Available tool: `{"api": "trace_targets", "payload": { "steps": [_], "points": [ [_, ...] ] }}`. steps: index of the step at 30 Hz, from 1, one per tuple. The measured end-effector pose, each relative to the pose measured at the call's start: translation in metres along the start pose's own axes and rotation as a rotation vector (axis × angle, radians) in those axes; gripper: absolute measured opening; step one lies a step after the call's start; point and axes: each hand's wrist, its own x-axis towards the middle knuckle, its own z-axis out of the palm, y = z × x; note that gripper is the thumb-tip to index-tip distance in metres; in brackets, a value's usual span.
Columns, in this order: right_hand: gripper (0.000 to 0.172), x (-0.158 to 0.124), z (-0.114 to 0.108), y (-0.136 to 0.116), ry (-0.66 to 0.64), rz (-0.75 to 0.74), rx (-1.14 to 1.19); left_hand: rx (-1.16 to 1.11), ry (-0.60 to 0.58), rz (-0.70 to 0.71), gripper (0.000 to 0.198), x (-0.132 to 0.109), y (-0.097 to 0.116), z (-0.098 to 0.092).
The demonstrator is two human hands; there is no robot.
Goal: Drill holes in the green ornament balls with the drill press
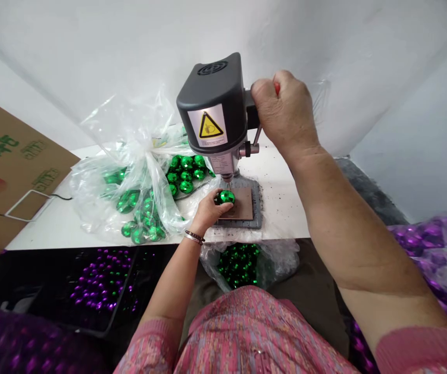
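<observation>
A small bench drill press (211, 104) with a dark grey housing and a yellow warning label stands on the white table. My left hand (209, 210) grips a shiny green faceted ball (227, 197) on the brown board (242, 202) over the machine's base, right under the drill bit (229, 184). Whether the bit touches the ball, I cannot tell. Up at the right of the housing, my right hand (286, 111) is closed around the lever of the press; a bit of its red knob (277, 88) shows between the fingers.
Left of the press lies a clear plastic bag (151, 171) with green balls (186, 175). A cardboard box (16, 171) stands far left. Another bag of green balls (239, 265) sits below the table edge. Purple balls fill a black crate (99, 278) and a bag at right (430, 244).
</observation>
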Motion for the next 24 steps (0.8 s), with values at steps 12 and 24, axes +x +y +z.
{"api": "trace_targets", "payload": {
  "steps": [12, 24],
  "points": [
    [0.039, -0.001, 0.001, -0.002, 0.021, 0.005, 0.009, 0.164, -0.067, 0.061, 0.072, 0.016, 0.010, 0.011],
    [0.020, -0.065, -0.006, 0.041, 0.088, -0.398, 0.123, 0.125, -0.022, 0.026, 0.078, 0.014, -0.001, 0.019]
  ]
}}
